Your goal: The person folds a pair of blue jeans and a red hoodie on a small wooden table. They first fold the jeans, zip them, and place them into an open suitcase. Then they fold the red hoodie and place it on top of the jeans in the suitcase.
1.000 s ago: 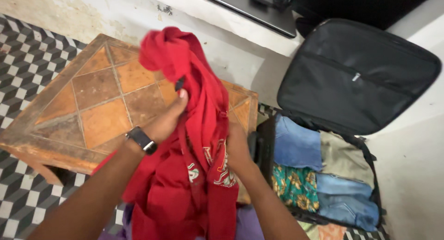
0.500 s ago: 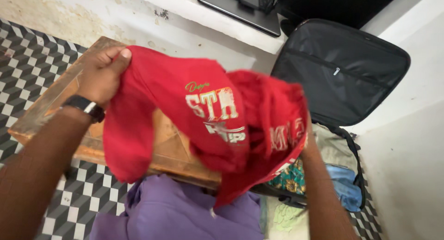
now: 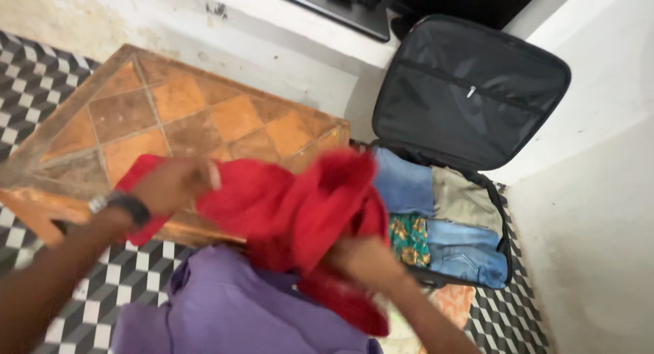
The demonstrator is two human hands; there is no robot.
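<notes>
Both my hands hold a red printed shirt (image 3: 293, 211), bunched low in front of me. My left hand (image 3: 170, 185), with a dark watch on the wrist, grips the shirt's left side above the front edge of a tiled wooden table (image 3: 170, 115). My right hand (image 3: 364, 262) clutches the shirt's lower right part beside an open black suitcase (image 3: 470, 95). Motion blur softens the hands and the cloth.
The suitcase leans its lid on a white wall and holds folded blue, beige and green patterned clothes (image 3: 443, 221). A purple garment (image 3: 231, 306) lies below the shirt. The floor (image 3: 30, 81) has black-and-white checkered tiles. A dark flat device (image 3: 327, 3) rests on a ledge.
The shirt, first held up bunched and then spread wide with its print showing, is now lowered and gathered together. Both hands dropped toward the purple garment.
</notes>
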